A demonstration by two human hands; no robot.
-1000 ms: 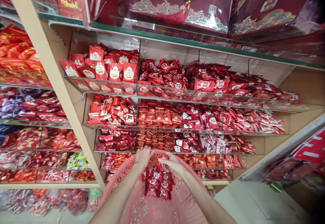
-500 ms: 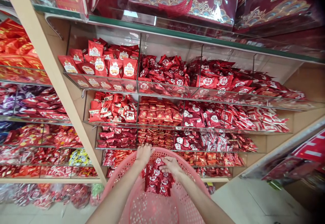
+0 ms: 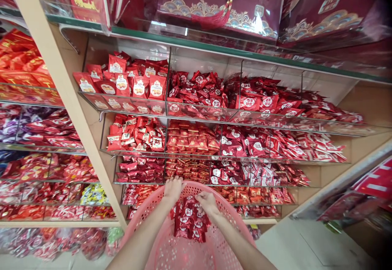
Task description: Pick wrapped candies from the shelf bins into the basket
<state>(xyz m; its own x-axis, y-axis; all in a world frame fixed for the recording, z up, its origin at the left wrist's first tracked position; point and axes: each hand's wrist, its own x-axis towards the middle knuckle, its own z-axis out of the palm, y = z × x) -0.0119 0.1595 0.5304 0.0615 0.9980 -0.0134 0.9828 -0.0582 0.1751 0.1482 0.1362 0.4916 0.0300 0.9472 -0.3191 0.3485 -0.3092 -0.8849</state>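
My left hand (image 3: 174, 189) is closed over the far rim of a pink perforated plastic basket (image 3: 239, 231). Inside the basket, against its far side, lies a bunch of dark red snack packets (image 3: 190, 219) with round white labels. My right hand (image 3: 207, 203) reaches over the right side of this bunch, its fingers curled together at the upper packets. Whatever may be pinched between those fingertips is hidden. The lower part of the basket shows bare pink plastic with round holes.
Behind the basket rise shelves of red snack packets (image 3: 192, 141), split by clear dividers. A glass shelf (image 3: 196, 43) with dark red gift bags (image 3: 220, 8) juts out above. A wooden post (image 3: 58, 82) stands left; bagged goods (image 3: 55, 243) sit below. Tiled floor (image 3: 306, 241) shows right.
My right hand's fingers have drawn together from a more spread pose over the packets. My left hand keeps its hold on the rim. The view has tilted slightly up.
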